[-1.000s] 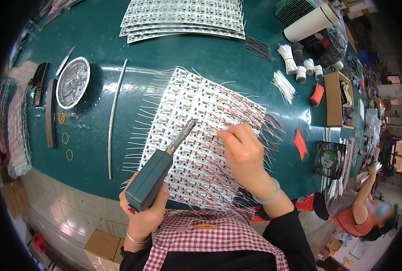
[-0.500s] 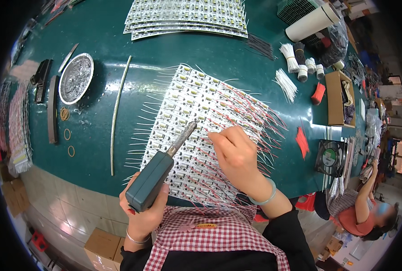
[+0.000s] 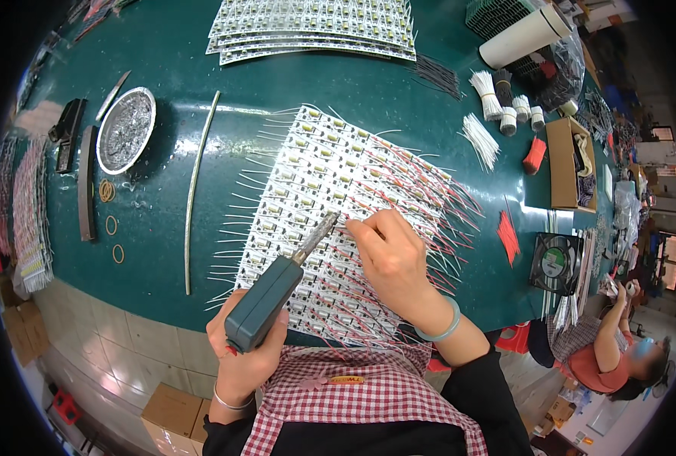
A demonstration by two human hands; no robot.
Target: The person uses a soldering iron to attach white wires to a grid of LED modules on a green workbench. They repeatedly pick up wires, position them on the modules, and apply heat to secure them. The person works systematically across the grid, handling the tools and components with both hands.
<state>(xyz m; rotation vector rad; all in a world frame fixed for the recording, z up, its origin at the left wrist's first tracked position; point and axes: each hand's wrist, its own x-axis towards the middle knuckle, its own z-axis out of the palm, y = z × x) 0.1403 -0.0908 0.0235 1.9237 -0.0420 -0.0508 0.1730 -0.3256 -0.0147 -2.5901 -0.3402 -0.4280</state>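
Green and glossy, the bench (image 3: 156,258) fills most of the view, above a tiled floor (image 3: 110,327), with another person (image 3: 600,349) seated at the far right. Near the bench's front edge, just ahead of the checked apron (image 3: 338,406), lies a white board (image 3: 300,190) fringed with pale wires on its left and a thick spread of red and white wires (image 3: 444,201) on its right. Of the two hands, the left hand (image 3: 247,342) is wrapped around the handle of a soldering iron (image 3: 266,300), whose tip points at the middle of the board. Just beside that tip, the right hand (image 3: 387,254) has thumb and forefinger pressed together; whether they pinch a wire is too small to tell. By the look of it, soldering wires to the board is the step in hand, and the next move calls for a steady wire end and a brief, exact touch of the tip. Small lettering marks the apron's orange tag (image 3: 345,380), and the black fan (image 3: 539,277) bears a round green label (image 3: 554,262) too small to read.
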